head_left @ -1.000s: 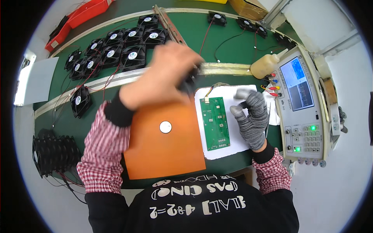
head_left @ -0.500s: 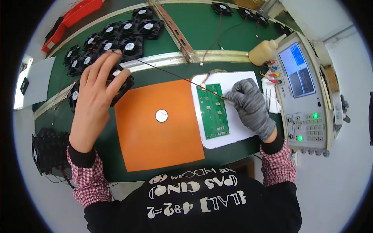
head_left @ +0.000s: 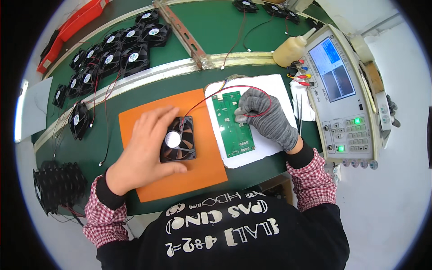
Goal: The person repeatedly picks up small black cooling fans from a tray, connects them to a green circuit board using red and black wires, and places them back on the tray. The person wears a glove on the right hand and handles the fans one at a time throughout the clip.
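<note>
A black square fan (head_left: 185, 152) lies on the orange sheet (head_left: 209, 164). My bare left hand (head_left: 146, 146) is at the fan's left side, fingers spread past its upper edge and thumb past its lower one. The hand is open. A thin red and black cable (head_left: 204, 96) loops from the fan to my gloved right hand (head_left: 269, 118). Closed in a pinch, the right hand holds the cable's end over the green circuit board (head_left: 231, 130). The fingers cover the tip, so whether it touches the board cannot be seen. A white board (head_left: 267, 155) lies beneath the circuit board.
Several black fans (head_left: 108, 58) with trailing wires fill the far left, more (head_left: 274, 9) the far right. A measuring instrument (head_left: 346, 121) with a lit screen stands right, beside a squeeze bottle (head_left: 290, 49) and tweezers (head_left: 299, 110). Stacked fans (head_left: 60, 186) sit near left.
My left hand has come nearer and right from the group of fans, and a fan is on the orange sheet where a white disc showed. The cable, earlier taut, hangs in a loop.
</note>
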The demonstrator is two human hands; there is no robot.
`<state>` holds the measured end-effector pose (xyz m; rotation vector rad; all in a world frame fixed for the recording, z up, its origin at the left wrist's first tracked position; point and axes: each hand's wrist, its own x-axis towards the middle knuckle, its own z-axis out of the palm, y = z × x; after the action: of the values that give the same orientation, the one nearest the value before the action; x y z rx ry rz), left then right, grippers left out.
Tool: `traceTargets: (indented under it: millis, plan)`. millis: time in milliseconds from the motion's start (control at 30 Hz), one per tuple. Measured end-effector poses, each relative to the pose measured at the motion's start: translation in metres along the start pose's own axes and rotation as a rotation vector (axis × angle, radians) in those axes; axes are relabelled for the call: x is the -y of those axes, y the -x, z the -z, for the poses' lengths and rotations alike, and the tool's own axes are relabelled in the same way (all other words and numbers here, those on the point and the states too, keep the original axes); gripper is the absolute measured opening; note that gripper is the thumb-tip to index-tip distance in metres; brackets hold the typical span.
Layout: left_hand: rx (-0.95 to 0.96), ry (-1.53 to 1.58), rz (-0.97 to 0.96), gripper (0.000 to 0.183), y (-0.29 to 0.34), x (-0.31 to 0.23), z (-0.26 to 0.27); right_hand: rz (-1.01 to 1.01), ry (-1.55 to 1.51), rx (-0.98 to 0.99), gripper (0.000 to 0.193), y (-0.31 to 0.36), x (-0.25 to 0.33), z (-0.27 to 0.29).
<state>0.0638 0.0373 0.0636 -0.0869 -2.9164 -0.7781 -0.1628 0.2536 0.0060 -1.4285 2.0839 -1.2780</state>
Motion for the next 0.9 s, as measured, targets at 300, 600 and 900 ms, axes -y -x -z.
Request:
traceTargets:
  millis: [300, 600, 900]
  plan:
    - [-0.049, -0.144, 0.051, 0.107, -0.002, -0.001, -0.017, 0.214, 0.435, -0.052, 0.013, 0.005, 0.023, -0.008]
    - [-0.416, -0.6, -0.309, 0.072, 0.026, -0.037, 0.023, 0.119, 0.265, 0.014, 0.015, 0.004, -0.002, -0.01]
    - [0.194, 1.944, 0.025, 0.027, 0.048, -0.051, 0.062, 0.215, 0.139, -0.073, 0.016, 0.005, -0.004, -0.01]
